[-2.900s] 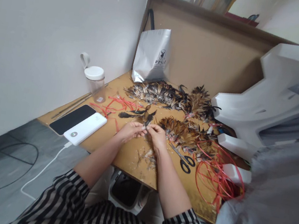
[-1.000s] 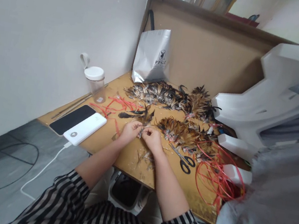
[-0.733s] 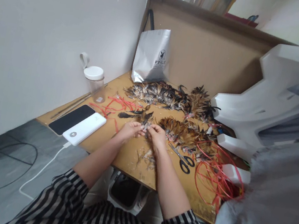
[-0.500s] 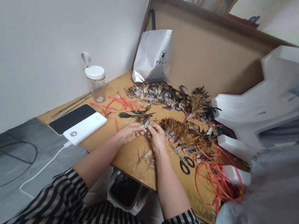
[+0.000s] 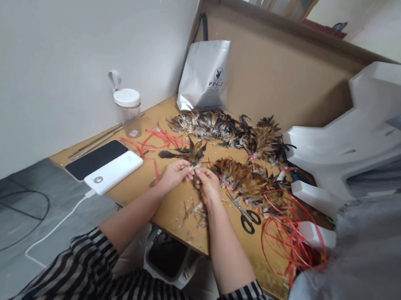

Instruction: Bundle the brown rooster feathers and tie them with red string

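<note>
My left hand (image 5: 177, 173) and my right hand (image 5: 208, 182) meet over the front of the table, fingertips pinched close together. Between them they grip the base of a small bunch of brown and black feathers (image 5: 195, 151), whose tips fan out away from me. The quill ends are mostly hidden by my fingers. Right of my right hand lies a heap of golden-brown feather bunches (image 5: 245, 178). Black-handled scissors (image 5: 246, 216) rest just in front of that heap. Loose feather scraps (image 5: 195, 213) are scattered below my hands.
A row of darker feather bunches (image 5: 216, 126) lies at the back, before a silver bag (image 5: 204, 75). Red plastic strips (image 5: 293, 239) tangle at the right; more red strips (image 5: 163, 139) lie left. A phone (image 5: 96, 158), white power bank (image 5: 114, 172) and lidded jar (image 5: 129, 111) stand left.
The feather bunch between my fingers has turned more upright and its tips spread wider. Both hands have shifted only slightly; the surroundings stay put.
</note>
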Available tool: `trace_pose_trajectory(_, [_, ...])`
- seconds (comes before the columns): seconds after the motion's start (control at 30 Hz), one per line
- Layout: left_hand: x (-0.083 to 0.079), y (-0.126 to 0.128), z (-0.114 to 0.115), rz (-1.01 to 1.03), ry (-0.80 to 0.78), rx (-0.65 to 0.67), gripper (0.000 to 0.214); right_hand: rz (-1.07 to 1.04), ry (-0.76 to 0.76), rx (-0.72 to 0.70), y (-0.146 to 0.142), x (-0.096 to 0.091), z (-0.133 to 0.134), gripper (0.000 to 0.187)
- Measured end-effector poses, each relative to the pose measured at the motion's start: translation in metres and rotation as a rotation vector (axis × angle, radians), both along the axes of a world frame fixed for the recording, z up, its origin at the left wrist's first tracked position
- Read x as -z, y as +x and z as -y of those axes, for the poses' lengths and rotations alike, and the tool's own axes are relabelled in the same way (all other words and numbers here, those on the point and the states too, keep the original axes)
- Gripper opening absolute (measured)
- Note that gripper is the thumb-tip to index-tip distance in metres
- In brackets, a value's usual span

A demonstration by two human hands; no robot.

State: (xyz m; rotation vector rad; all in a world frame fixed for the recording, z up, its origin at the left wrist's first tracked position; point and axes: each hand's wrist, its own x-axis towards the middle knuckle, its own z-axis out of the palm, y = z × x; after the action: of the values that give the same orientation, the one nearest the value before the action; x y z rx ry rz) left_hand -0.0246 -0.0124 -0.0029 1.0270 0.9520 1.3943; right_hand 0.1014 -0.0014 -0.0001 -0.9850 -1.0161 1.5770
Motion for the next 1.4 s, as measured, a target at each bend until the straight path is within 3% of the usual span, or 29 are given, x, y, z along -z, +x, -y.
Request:
trace_pose_trajectory(0.2, [-0.002, 0.002, 0.003, -0.056, 0.011, 0.023, 0.026, 0.006, 0.004, -0.006, 0.000, 0.000, 0.000, 0.027])
trace_pose_trajectory(0.77, [0.008, -0.003, -0.003, 0.105, -0.150, 0.171, 0.025, 0.029, 0.088, 0.056, -0.002, -0.002, 0.001, 0.028])
trace_pose_trajectory(0.97, [0.008, -0.004, -0.003, 0.030, -0.105, 0.132, 0.025, 0.066, 0.098, 0.029, -0.001, -0.004, 0.002, 0.028])
trace_pose_trajectory(1.13, [0.005, -0.001, -0.001, -0.040, -0.078, 0.127, 0.030, 0.145, 0.130, 0.100, 0.000, -0.004, 0.001, 0.030])
trace_pose_trajectory(1.4, [0.006, -0.002, -0.001, -0.070, -0.131, 0.144, 0.028, 0.022, 0.061, 0.057, 0.000, 0.000, 0.000, 0.032])
